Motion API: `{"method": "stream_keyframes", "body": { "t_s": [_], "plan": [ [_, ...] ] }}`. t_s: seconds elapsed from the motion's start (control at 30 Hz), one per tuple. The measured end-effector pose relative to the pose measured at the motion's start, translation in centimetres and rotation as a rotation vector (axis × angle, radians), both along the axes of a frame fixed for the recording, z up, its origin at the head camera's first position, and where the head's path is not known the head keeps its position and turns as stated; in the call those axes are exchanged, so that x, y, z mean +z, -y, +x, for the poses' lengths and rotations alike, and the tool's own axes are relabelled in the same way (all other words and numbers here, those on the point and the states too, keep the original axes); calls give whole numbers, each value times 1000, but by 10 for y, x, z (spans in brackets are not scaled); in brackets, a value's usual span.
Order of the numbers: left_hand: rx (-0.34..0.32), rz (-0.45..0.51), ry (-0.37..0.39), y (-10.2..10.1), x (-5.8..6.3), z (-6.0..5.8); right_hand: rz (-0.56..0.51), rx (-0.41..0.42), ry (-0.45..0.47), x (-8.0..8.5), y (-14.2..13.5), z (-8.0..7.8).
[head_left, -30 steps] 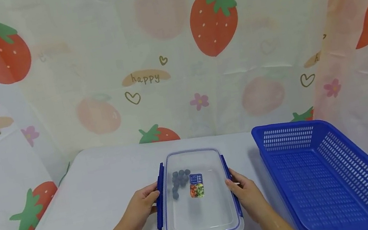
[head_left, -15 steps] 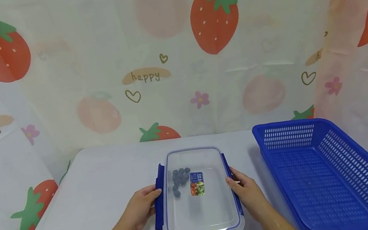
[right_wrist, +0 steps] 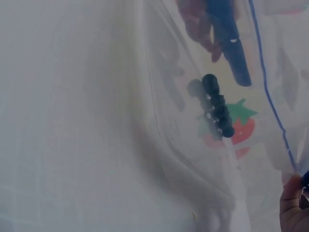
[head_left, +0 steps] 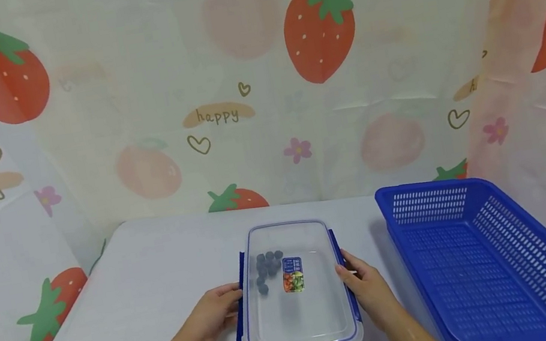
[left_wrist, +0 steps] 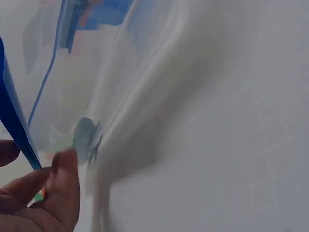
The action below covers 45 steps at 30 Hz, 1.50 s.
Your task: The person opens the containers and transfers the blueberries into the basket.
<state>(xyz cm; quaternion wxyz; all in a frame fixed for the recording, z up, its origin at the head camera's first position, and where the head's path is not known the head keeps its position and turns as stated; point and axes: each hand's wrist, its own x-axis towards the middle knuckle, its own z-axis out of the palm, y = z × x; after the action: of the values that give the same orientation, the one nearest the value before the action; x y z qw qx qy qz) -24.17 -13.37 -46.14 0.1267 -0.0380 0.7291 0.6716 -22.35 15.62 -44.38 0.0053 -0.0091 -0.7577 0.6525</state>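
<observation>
A clear food storage container (head_left: 316,321) with a blue-edged lid sits in the middle of the white table in the head view. Through the lid I see several blueberries (head_left: 263,270) towards the left and a printed label (head_left: 293,275). My left hand (head_left: 209,322) is at the long blue left latch (head_left: 240,325); the left wrist view has this latch (left_wrist: 13,108) between thumb and fingers. On the other side, my right hand (head_left: 374,296) grips the right latch (head_left: 335,243), thumb on top. Its curled fingers are partly hidden by the container's side.
A big blue plastic basket (head_left: 509,330) with slotted walls stands right of the container, close to my right forearm. Strawberry-printed cloth (head_left: 256,76) hangs behind and at both sides of the white table (head_left: 158,264).
The left latch, tilted further outward half a second ago, now lies closer to the container's side. My left hand has shifted slightly down with it. The right hand holds still.
</observation>
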Motion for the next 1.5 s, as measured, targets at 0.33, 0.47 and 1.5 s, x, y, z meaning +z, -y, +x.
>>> {"method": "stream_keyframes", "body": {
  "t_s": [0.33,0.47,1.5],
  "plan": [
    [83,43,-77,14,27,-1,5,-7,-12,-1,-1,-1],
    [71,72,-86,12,35,4,6,-6,-7,-2,0,-2],
    [20,26,-58,-8,32,14,38,-26,-15,-1,-1,-1]
  ]
}}
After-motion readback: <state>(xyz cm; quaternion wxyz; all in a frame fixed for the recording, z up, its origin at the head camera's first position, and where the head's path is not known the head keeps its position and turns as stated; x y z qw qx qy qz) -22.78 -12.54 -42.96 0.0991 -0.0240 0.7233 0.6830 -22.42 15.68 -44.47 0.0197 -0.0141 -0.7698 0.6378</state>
